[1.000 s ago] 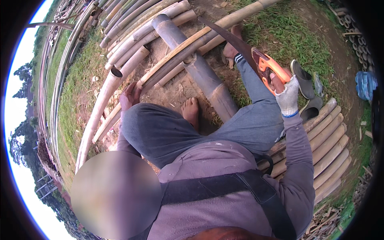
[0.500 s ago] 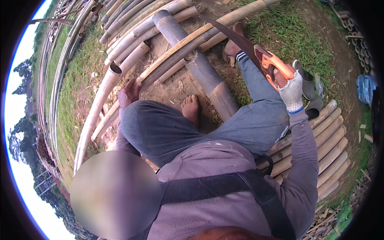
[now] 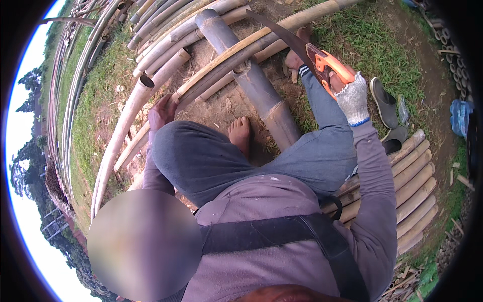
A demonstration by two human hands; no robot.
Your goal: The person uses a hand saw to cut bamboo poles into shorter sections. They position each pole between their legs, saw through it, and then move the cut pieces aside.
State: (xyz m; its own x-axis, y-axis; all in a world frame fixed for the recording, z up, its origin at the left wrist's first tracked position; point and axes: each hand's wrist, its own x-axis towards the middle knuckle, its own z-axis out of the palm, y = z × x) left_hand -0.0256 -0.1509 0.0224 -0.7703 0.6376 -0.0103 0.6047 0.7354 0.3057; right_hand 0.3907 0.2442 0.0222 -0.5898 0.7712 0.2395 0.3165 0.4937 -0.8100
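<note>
My right hand (image 3: 353, 98), in a white knit glove, grips the orange handle of a hand saw (image 3: 327, 68). Its dark curved blade reaches up and left across a long yellowish bamboo pole (image 3: 236, 53). My bare left hand (image 3: 162, 111) is curled over the lower left end of that same pole, holding it down. The pole lies across a thick grey bamboo section (image 3: 259, 90). I am sitting with both knees bent. One bare foot (image 3: 240, 133) rests on the dirt beside the grey section, and the other (image 3: 296, 55) is close to the blade.
Many long bamboo poles (image 3: 151, 55) lie side by side at the upper left. A stack of cut poles (image 3: 417, 186) sits under and to my right. Dark slip-on shoes (image 3: 385, 103) lie on the grass, with a blue bag (image 3: 460, 116) at the far right.
My right hand and the saw have moved up and away from me along the pole. My left hand has stayed on the pole's end.
</note>
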